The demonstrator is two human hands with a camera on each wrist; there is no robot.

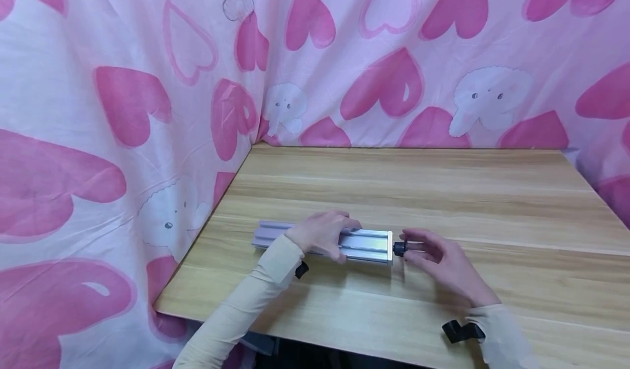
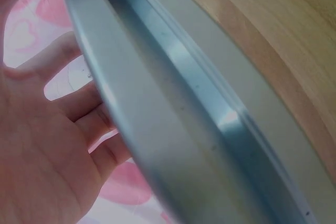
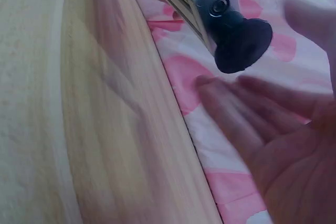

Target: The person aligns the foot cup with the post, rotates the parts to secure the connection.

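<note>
My left hand holds a silver grooved aluminium profile, thumb on the near side and fingers over the top. In the left wrist view the profile crosses close to the camera, with the left hand behind it. A black round-based levelling foot sticks out from the profile's end plate, beside a round hole. Around that foot, at the right end, my right hand has its thumb and fingers spread. In the right wrist view the blurred right hand appears apart from it.
A wood-grain table lies beneath both hands. Pink heart-patterned cloth hangs at its back and left side. Dark camera mounts sit at the wrists. Below the front edge of the table it is dark.
</note>
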